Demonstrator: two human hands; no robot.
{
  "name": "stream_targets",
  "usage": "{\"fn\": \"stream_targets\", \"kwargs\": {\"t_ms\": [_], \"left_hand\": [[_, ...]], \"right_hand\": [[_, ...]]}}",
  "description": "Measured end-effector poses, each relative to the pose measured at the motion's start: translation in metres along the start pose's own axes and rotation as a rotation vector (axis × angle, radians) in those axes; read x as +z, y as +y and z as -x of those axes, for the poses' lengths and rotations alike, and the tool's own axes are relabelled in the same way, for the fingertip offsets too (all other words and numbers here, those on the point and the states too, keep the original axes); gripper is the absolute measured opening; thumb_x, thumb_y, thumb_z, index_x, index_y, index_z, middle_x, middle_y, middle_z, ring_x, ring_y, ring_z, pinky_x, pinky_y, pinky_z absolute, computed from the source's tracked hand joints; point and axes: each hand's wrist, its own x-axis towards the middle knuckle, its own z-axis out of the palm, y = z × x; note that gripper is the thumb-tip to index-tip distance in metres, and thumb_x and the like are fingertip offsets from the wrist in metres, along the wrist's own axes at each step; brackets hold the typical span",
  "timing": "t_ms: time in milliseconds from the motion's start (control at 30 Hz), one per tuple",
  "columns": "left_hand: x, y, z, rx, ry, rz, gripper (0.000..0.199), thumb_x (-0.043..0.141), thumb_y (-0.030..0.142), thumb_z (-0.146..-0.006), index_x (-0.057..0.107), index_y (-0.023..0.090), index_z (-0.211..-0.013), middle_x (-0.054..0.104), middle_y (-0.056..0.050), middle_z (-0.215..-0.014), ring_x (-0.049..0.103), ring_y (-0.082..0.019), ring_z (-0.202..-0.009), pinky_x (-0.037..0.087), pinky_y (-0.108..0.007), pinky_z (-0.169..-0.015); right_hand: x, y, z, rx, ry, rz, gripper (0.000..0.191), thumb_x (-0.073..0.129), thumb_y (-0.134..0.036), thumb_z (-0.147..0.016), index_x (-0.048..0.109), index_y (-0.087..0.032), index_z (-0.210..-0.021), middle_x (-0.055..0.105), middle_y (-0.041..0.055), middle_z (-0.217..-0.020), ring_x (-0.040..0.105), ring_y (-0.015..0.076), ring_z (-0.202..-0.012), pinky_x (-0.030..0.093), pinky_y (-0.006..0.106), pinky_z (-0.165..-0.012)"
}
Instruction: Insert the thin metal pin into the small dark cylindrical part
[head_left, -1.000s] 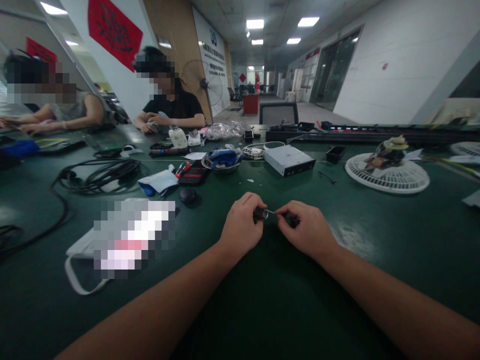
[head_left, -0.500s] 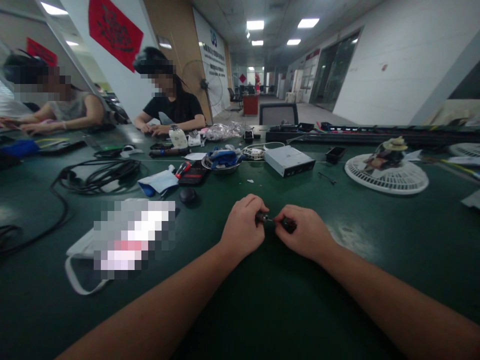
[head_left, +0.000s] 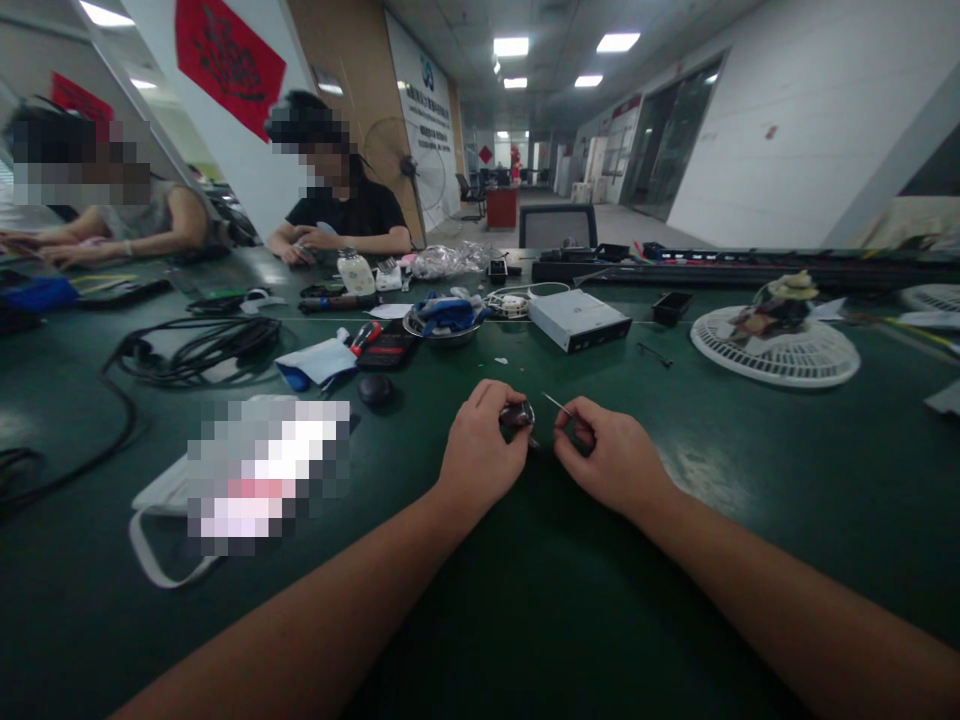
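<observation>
My left hand [head_left: 477, 445] is closed around a small dark rounded object [head_left: 515, 414] with a shiny metal rim at its right end. Fingers cover much of it, and its kind is unclear. A small bit of metal pokes out below, by the fingertips. To the right, my right hand [head_left: 616, 452] pinches a thin metal rod [head_left: 556, 402], its free end slanting up and left. The rod's other end is hidden in the fingers. A narrow gap separates the rod from the dark object. Both hands are just above the green table [head_left: 480, 610].
Left of my hands lie a black mouse [head_left: 376, 390], a blurred-out phone-like item with a white strap [head_left: 169, 572] and coiled black cable [head_left: 199, 355]. Beyond are a bowl with blue cloth [head_left: 448, 315], a disc drive [head_left: 579, 320] and a white fan grille [head_left: 776, 350]. Two people sit across.
The metal rod has come away from the dark object and now points up and left. The object in my left hand has turned, so its metal rim shows.
</observation>
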Motion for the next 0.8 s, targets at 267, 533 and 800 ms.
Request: {"fn": "stream_targets", "kwargs": {"t_ms": [267,533,800], "left_hand": [[0.004,-0.014,-0.002,-0.176,0.088,0.018,0.028,0.066,0.006,-0.078,0.06,0.019,-0.101,0.064,-0.005,-0.105,0.064,-0.021,-0.099,0.053,-0.04,-0.089],[0.005,-0.018,-0.001,-0.172,0.019,0.005,0.03,0.067,0.007,-0.078,0.062,0.021,-0.104,0.067,-0.006,-0.106,0.066,-0.022,-0.099,0.053,-0.041,-0.089],[0.003,-0.01,-0.002,-0.009,-0.213,-0.065,0.034,0.073,0.011,-0.078,0.067,0.029,-0.106,0.072,0.0,-0.1,0.065,-0.024,-0.095,0.05,-0.045,-0.088]], "right_hand": [[0.001,-0.001,0.001,-0.221,-0.151,0.058,0.036,0.062,-0.033,-0.091,0.062,-0.031,-0.127,0.064,0.0041,-0.115,0.065,0.0194,-0.091,0.05,0.033,-0.073],[0.005,0.003,-0.002,-0.108,-0.162,-0.03,0.016,0.072,-0.028,-0.084,0.068,-0.025,-0.099,0.066,0.0015,-0.101,0.062,0.017,-0.08,0.047,0.03,-0.064],[0.003,0.013,-0.006,0.056,0.039,-0.291,0.012,0.07,-0.03,-0.086,0.075,-0.025,-0.096,0.072,0.0005,-0.08,0.061,0.0162,-0.066,0.047,0.031,-0.062]]}}
